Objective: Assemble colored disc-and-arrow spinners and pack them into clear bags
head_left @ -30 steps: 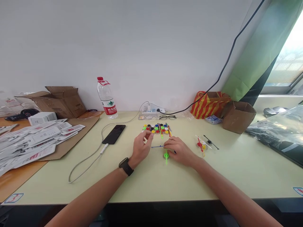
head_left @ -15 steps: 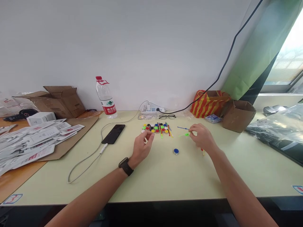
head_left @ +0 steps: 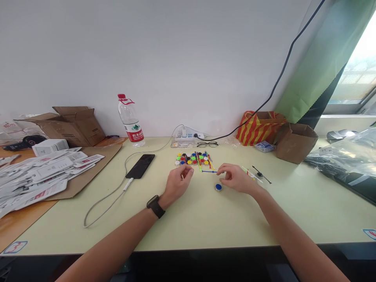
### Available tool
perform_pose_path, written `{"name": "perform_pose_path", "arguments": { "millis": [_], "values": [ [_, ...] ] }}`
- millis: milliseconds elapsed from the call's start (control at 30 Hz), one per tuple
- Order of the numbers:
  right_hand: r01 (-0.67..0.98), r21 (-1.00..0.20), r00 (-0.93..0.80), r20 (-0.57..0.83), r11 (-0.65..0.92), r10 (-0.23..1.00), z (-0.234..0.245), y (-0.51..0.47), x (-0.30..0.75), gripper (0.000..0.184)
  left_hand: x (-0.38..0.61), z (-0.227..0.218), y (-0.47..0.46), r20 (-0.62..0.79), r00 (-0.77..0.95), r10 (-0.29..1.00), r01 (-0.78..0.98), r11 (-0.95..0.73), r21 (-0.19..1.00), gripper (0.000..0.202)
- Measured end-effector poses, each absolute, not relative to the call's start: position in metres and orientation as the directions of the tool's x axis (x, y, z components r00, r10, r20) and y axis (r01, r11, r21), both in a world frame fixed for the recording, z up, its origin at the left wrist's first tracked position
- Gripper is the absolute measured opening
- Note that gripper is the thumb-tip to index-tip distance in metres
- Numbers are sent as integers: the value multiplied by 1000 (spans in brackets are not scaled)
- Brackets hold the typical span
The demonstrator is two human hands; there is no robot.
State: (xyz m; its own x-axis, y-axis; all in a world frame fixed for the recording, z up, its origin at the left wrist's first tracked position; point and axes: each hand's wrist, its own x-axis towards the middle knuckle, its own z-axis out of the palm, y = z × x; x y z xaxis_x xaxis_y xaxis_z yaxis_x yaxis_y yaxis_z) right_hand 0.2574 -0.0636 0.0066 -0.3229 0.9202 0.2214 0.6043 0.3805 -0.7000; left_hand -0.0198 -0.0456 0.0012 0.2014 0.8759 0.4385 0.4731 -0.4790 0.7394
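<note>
My right hand (head_left: 236,179) pinches a thin blue plastic stick (head_left: 208,171) by its right end. The stick points left, toward my left hand. Curled on the left, my left hand (head_left: 177,181) has thumb and forefinger together; anything between them is too small to make out. Just below the right fingertips sits a round piece with a blue top (head_left: 218,187). Behind my hands, small round pieces in several colours (head_left: 178,162) stand in rows, with coloured sticks (head_left: 198,158) lying over them. Right of my right hand lie a black stick (head_left: 262,174) and several lighter ones, partly hidden.
A phone (head_left: 141,166) on a white cable and a water bottle (head_left: 131,121) stand left. Eyeglasses (head_left: 207,144) and a power strip (head_left: 188,135) lie by the wall. Cardboard box (head_left: 296,143) and striped bag (head_left: 249,129) are back right; white packets (head_left: 55,168) pile far left.
My right hand has moved left and slightly down with the blue stick, uncovering the sticks on the right. My left hand has barely moved.
</note>
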Motion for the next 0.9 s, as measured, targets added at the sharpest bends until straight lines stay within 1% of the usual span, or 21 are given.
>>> {"name": "perform_pose_path", "arguments": {
  "millis": [67, 133, 300, 367, 433, 500, 567, 633, 733, 833, 900],
  "values": [
    [576, -734, -356, 169, 359, 919, 1, -68, 244, 20, -20, 1, -46, 436, 209, 875, 473, -481, 738, 20],
    [538, -767, -363, 161, 348, 918, -1, -70, 234, 21, -20, 1, -46, 434, 222, 873, 471, -485, 736, 21],
    [459, -795, -319, 268, 396, 909, 4, -71, 227, 18, -19, 2, -46, 468, 244, 850, 462, -526, 714, 19],
    [409, -829, -321, 261, 382, 910, 9, -70, 230, 19, -19, 3, -47, 472, 265, 841, 460, -540, 705, 23],
    [345, -885, -334, 196, 314, 922, 13, -71, 235, 18, -19, 5, -50, 422, 353, 835, 437, -546, 715, 26],
    [297, -930, -359, 102, 217, 928, 17, -72, 238, 18, -18, 8, -55, 322, 485, 813, 396, -533, 748, 27],
    [283, -951, -381, 9, 126, 925, 21, -74, 242, 18, -17, 10, -59, 214, 607, 765, 352, -501, 791, 30],
    [297, -952, -401, -60, 68, 914, 25, -76, 245, 18, -17, 10, -62, 139, 677, 723, 318, -458, 830, 32],
    [339, -940, -448, -135, 28, 884, 27, -77, 250, 19, -16, 10, -62, 91, 699, 709, 302, -408, 861, 33],
    [381, -924, -495, -216, -13, 842, 26, -78, 254, 27, -17, 9, -60, 77, 699, 711, 301, -391, 870, 33],
    [388, -921, -503, -242, -34, 830, 25, -77, 256, 31, -17, 10, -61, 76, 700, 710, 305, -393, 867, 33]
  ]
}}
